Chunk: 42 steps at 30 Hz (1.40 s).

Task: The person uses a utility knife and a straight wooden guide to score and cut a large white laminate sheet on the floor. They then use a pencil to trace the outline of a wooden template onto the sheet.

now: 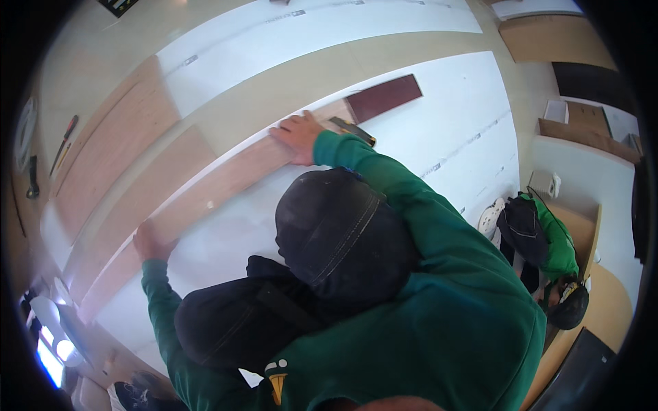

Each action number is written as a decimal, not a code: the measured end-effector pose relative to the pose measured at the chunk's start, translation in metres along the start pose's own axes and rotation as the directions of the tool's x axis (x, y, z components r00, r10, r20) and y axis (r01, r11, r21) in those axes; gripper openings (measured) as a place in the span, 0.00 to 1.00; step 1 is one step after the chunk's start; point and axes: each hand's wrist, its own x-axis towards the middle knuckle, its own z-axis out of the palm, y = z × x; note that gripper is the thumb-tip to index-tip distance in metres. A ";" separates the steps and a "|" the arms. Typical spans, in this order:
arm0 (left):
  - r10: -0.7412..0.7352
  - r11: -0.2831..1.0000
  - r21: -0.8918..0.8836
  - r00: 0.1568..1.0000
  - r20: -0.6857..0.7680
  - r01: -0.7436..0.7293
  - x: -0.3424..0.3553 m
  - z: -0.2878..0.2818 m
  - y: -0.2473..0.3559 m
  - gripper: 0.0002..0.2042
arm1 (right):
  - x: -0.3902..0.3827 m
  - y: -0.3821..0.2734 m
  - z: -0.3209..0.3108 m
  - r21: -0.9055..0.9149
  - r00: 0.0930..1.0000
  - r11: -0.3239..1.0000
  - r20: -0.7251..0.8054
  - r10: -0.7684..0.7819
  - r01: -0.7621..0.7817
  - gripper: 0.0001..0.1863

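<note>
L hand [152, 243] & R hand [299, 137] well apart, laid across long wood strip [226, 175]; can't tell if clamped. Strip along white panel's [473, 103] far edge; wide spacing prob. keeps it aligned.

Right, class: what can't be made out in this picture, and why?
Head view:
Yellow-and-black tool: partly hidden by the right sleeve.
Wooden strip: patch covered by the right hand.
Dark object: cut off by the top edge.
White board: printed marks too small.
</note>
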 end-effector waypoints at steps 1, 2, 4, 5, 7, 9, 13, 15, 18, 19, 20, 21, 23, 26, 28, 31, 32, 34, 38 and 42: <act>0.032 0.999 0.020 0.999 -0.017 -0.031 0.000 -0.001 0.011 0.47 | -0.009 0.007 -0.002 0.020 1.000 1.000 -0.002 -0.007 0.007 0.46; 0.066 0.997 0.042 0.997 -0.031 -0.065 -0.001 -0.003 0.023 0.46 | -0.021 0.014 -0.005 0.007 0.999 1.000 -0.042 -0.001 0.002 0.46; 0.169 0.986 0.017 0.978 -0.121 -0.168 -0.005 -0.007 0.057 0.44 | -0.057 0.034 -0.018 -0.006 0.995 1.000 -0.098 0.012 -0.013 0.46; 0.220 0.976 0.032 0.960 -0.173 -0.217 -0.010 -0.007 0.076 0.43 | -0.075 0.047 -0.025 -0.005 0.996 1.000 -0.086 0.022 -0.023 0.45; 0.245 0.962 -0.071 0.947 -0.208 -0.265 -0.019 0.000 0.114 0.44 | -0.116 0.070 -0.031 0.003 0.997 0.999 -0.061 0.055 -0.055 0.45; 0.278 0.931 -0.189 0.943 -0.182 -0.311 -0.025 0.010 0.145 0.43 | -0.148 0.088 -0.030 -0.029 0.989 0.990 0.050 0.136 -0.135 0.44; 0.412 0.862 -0.287 0.907 -0.085 -0.418 -0.031 0.018 0.176 0.44 | -0.177 0.110 -0.016 -0.136 0.940 0.944 0.123 0.319 -0.302 0.46; 0.445 0.848 -0.292 0.894 -0.057 -0.441 -0.027 0.017 0.177 0.45 | -0.183 0.123 -0.013 -0.114 0.897 0.907 0.143 0.419 -0.406 0.50; 0.428 0.861 -0.300 0.904 -0.006 -0.410 -0.024 0.013 0.168 0.48 | -0.196 0.154 -0.022 0.036 0.921 0.921 0.056 0.385 -0.387 0.43; 0.383 0.890 -0.286 0.923 0.044 -0.355 -0.026 0.011 0.164 0.49 | -0.201 0.169 -0.028 0.083 0.892 0.891 0.115 0.436 -0.446 0.38; 0.362 0.913 -0.231 0.930 0.072 -0.337 -0.028 0.011 0.160 0.49 | -0.212 0.180 -0.035 0.136 0.906 0.897 0.003 0.424 -0.420 0.33; 0.424 0.878 -0.235 0.905 -0.020 -0.417 -0.030 0.013 0.158 0.48 | -0.219 0.194 -0.041 0.238 0.870 0.840 0.043 0.491 -0.487 0.30; 0.434 0.870 -0.220 0.897 -0.088 -0.442 -0.034 0.018 0.152 0.46 | -0.233 0.216 -0.046 0.295 0.788 0.754 -0.005 0.616 -0.587 0.28; 0.428 0.862 -0.244 0.896 -0.118 -0.444 -0.032 0.028 0.146 0.41 | -0.245 0.225 -0.034 0.068 0.773 0.772 -0.023 0.634 -0.632 0.24; 0.432 0.857 -0.240 0.889 -0.152 -0.457 -0.034 0.031 0.146 0.38 | -0.233 0.208 -0.015 0.140 0.805 0.808 -0.090 0.586 -0.572 0.23; 0.400 0.845 -0.314 0.901 -0.167 -0.433 -0.044 0.026 0.156 0.39 | -0.175 0.163 0.008 0.141 0.918 0.932 -0.177 0.355 -0.333 0.21; 0.408 0.853 -0.314 0.908 -0.099 -0.417 -0.049 0.025 0.164 0.40 | -0.154 0.146 0.012 0.153 0.939 0.964 -0.236 0.249 -0.218 0.19; 0.410 0.865 -0.302 0.912 -0.035 -0.400 -0.060 0.022 0.178 0.40 | -0.105 0.110 0.011 0.184 0.946 0.982 -0.310 0.089 -0.032 0.18; 0.373 0.878 -0.325 0.928 0.005 -0.351 -0.072 0.019 0.197 0.39 | -0.012 0.039 -0.017 0.238 0.957 0.955 -0.268 -0.109 0.176 0.17; 0.324 0.838 -0.449 0.945 -0.046 -0.310 -0.072 0.023 0.188 0.36 | 0.062 -0.014 -0.058 0.146 0.952 0.941 -0.040 -0.304 0.307 0.19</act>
